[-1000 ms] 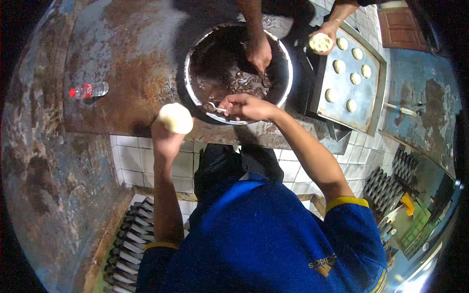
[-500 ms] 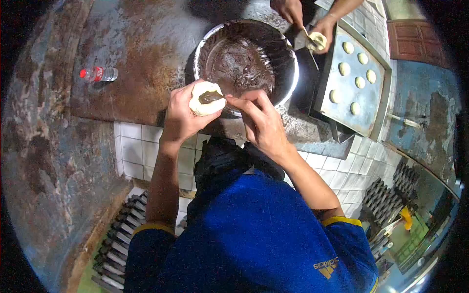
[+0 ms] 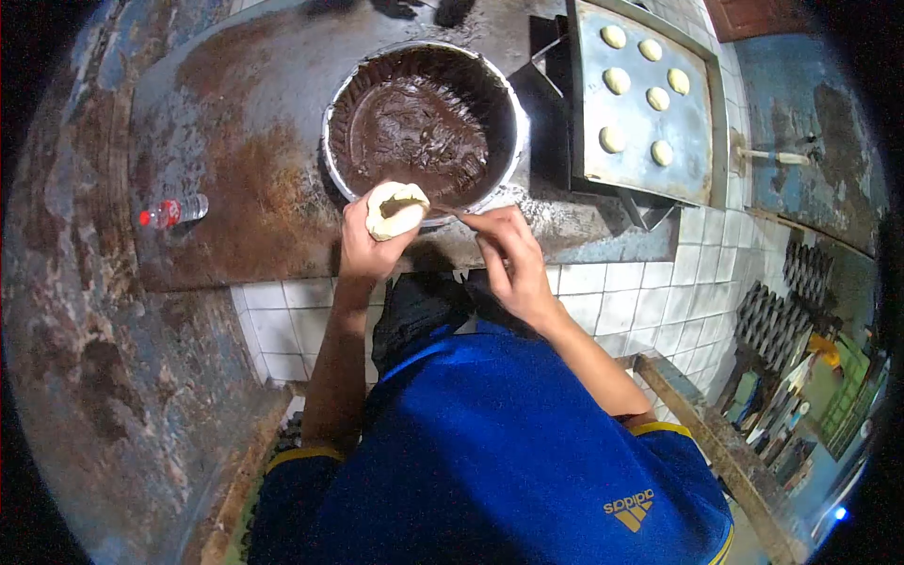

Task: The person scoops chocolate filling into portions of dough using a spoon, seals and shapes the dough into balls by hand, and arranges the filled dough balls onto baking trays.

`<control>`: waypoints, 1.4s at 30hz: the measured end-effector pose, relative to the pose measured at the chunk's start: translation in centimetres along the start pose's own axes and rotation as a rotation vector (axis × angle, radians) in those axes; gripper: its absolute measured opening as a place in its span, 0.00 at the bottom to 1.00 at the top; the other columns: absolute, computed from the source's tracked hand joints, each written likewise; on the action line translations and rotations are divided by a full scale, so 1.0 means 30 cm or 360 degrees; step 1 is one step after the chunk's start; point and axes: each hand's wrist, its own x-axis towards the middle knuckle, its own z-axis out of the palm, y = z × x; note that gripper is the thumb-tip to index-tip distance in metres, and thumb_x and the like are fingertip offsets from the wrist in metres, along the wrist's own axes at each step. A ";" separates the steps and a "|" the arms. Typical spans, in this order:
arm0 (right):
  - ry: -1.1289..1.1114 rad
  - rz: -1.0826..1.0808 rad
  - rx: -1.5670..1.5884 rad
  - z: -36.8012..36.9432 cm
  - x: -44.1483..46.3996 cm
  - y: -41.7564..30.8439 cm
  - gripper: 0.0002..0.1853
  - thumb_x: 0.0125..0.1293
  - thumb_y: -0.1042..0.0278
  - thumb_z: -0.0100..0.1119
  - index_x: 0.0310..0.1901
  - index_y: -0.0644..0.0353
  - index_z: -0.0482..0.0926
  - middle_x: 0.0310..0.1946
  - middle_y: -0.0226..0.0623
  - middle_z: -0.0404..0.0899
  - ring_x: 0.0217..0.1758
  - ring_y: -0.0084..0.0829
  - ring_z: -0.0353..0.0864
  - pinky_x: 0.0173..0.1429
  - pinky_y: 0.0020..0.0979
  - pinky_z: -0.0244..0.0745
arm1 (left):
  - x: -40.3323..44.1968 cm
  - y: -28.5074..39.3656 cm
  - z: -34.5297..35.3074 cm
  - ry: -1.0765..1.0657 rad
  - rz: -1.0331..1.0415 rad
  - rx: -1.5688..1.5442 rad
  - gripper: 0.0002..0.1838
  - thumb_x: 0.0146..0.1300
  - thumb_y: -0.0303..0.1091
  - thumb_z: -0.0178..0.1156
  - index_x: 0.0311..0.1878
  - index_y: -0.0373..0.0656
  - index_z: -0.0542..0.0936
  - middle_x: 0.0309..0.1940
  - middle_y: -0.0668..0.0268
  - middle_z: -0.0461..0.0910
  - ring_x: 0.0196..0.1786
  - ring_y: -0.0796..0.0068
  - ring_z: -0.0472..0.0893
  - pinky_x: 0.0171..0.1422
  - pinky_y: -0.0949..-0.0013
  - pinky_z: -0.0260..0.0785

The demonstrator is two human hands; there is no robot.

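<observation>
The left hand (image 3: 367, 247) curls around a pale, hollowed dough piece (image 3: 399, 220), and the right hand (image 3: 515, 252) pinches a slim utensil (image 3: 448, 212) beside it. Less brown filling shows than half a second ago — it seems pressed deeper. Just beyond stands a round, light-rimmed bowl (image 3: 521, 127) of dark brown paste; farther right, a grey metal tray (image 3: 692, 122) bears seven pale dough rounds (image 3: 657, 98) — the co-worker's hands beside it have left view.

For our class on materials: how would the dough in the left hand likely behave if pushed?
The dough probably dents easily, being shaped into a cup in the left hand. Its open hollow suggests it might fold inward.
</observation>
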 end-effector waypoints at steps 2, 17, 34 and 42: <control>0.0272 0.0427 0.0337 0.040 -0.102 0.164 0.12 0.80 0.73 0.54 0.59 0.64 0.81 0.51 0.46 0.81 0.57 0.38 0.82 0.63 0.36 0.76 | 0.008 -0.046 0.017 0.0097 -0.0117 -0.0140 0.13 0.67 0.25 0.72 0.53 0.34 0.83 0.46 0.62 0.89 0.48 0.76 0.86 0.57 0.70 0.78; -0.0349 -0.0096 -0.0114 -0.159 0.189 -0.117 0.44 0.55 0.51 0.84 0.72 0.57 0.76 0.61 0.43 0.77 0.67 0.44 0.79 0.71 0.40 0.75 | 0.069 0.127 0.035 -0.0588 -0.0216 -0.0043 0.24 0.60 0.28 0.79 0.58 0.36 0.82 0.50 0.64 0.89 0.54 0.76 0.86 0.61 0.67 0.78; -0.0418 -0.0305 -0.0258 -0.110 0.321 -0.294 0.44 0.60 0.60 0.80 0.76 0.58 0.70 0.55 0.47 0.79 0.57 0.43 0.84 0.61 0.43 0.83 | 0.052 0.226 0.014 -0.0408 -0.0453 -0.0964 0.26 0.75 0.34 0.61 0.72 0.36 0.71 0.57 0.64 0.82 0.58 0.79 0.81 0.58 0.74 0.74; -0.0290 -0.0345 -0.0114 -0.154 0.369 -0.281 0.18 0.60 0.63 0.79 0.51 0.60 0.88 0.41 0.42 0.82 0.44 0.45 0.88 0.50 0.40 0.83 | 0.089 0.237 -0.038 -0.0582 -0.0551 -0.1464 0.22 0.73 0.37 0.49 0.67 0.43 0.71 0.47 0.68 0.79 0.40 0.84 0.76 0.34 0.80 0.66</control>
